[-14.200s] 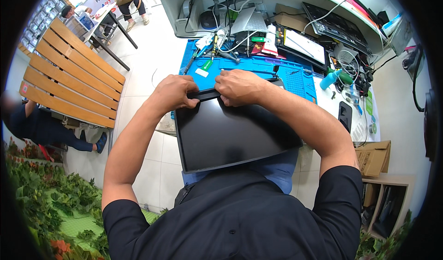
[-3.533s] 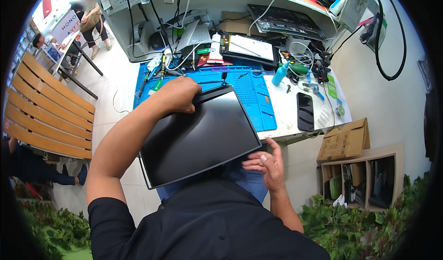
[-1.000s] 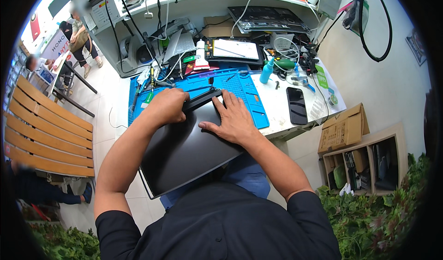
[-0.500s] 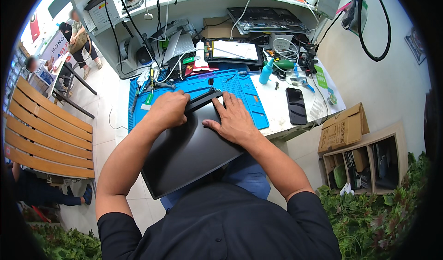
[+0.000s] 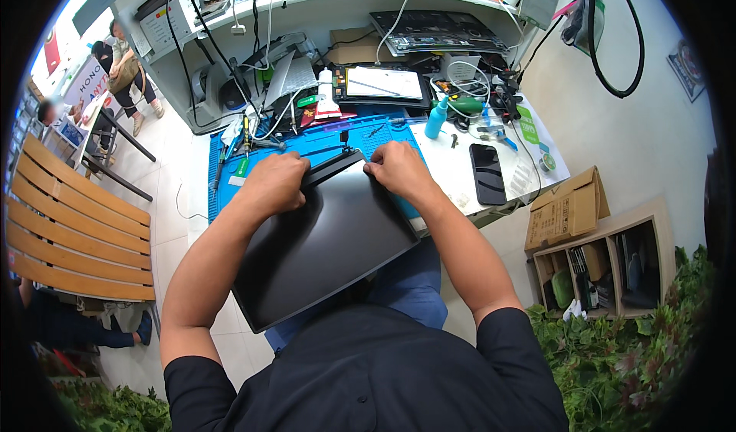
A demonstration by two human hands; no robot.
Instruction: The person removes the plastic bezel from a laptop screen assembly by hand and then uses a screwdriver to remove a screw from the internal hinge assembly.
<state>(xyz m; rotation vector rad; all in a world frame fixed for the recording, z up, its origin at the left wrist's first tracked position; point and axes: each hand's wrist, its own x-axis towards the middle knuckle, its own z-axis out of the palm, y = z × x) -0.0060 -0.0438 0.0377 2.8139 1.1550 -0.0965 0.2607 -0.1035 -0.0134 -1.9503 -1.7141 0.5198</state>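
Note:
A black laptop screen (image 5: 330, 244) lies tilted over my lap, its far edge resting over the blue work mat (image 5: 220, 177). Along that far edge runs a narrow dark strip (image 5: 331, 170). My left hand (image 5: 274, 184) is closed around the left end of the strip, fingertips curled and partly hidden. At the far right corner my right hand (image 5: 400, 170) pinches the screen's edge between thumb and fingers. Just beyond the strip, a short cable end (image 5: 345, 137) sticks up over the mat.
A blue bottle (image 5: 436, 118) and a black phone (image 5: 487, 174) are on the white bench to the right. Screwdrivers, cables and an opened tablet-like device (image 5: 381, 85) crowd the back. An open laptop chassis (image 5: 441, 32) lies behind. A cardboard box (image 5: 566, 210) stands right; a slatted bench (image 5: 80, 221) left.
My right hand has lifted from lying spread on the screen and now pinches its far right corner. My left hand keeps its grip. The view has shifted slightly.

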